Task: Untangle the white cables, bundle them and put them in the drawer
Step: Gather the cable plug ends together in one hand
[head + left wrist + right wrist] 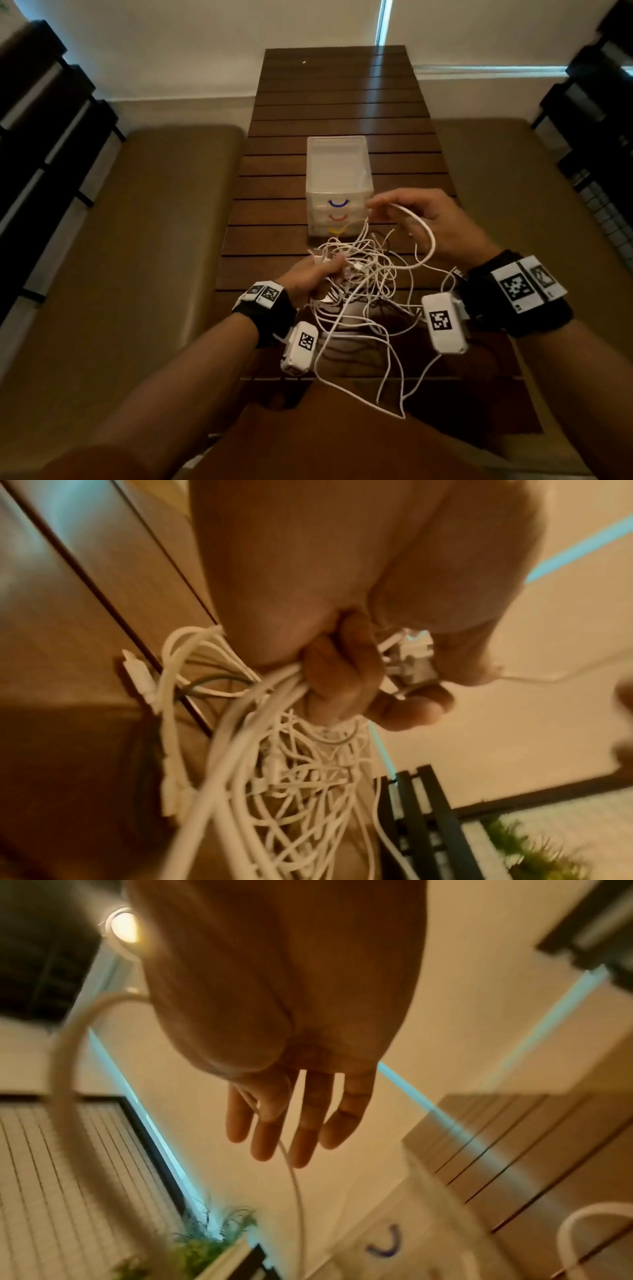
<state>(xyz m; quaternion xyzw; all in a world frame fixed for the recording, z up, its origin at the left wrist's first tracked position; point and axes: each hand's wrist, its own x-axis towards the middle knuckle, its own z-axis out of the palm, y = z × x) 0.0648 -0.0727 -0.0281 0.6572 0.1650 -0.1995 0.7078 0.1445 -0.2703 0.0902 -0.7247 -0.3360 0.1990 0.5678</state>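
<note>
Left hand (313, 279) gripping white cables (363, 274) — ends hidden, right hand (431, 222) seemingly pinching one.

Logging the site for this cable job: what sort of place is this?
Probably a home or lounge seating nook: a slatted wooden table flanked by cushioned benches, window blinds, a potted plant, and a small plastic drawer unit on the table.

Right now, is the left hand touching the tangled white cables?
Touching. The left wrist view shows the left hand with its fingers curled round a bunch of the white cables; the head view agrees.
</note>
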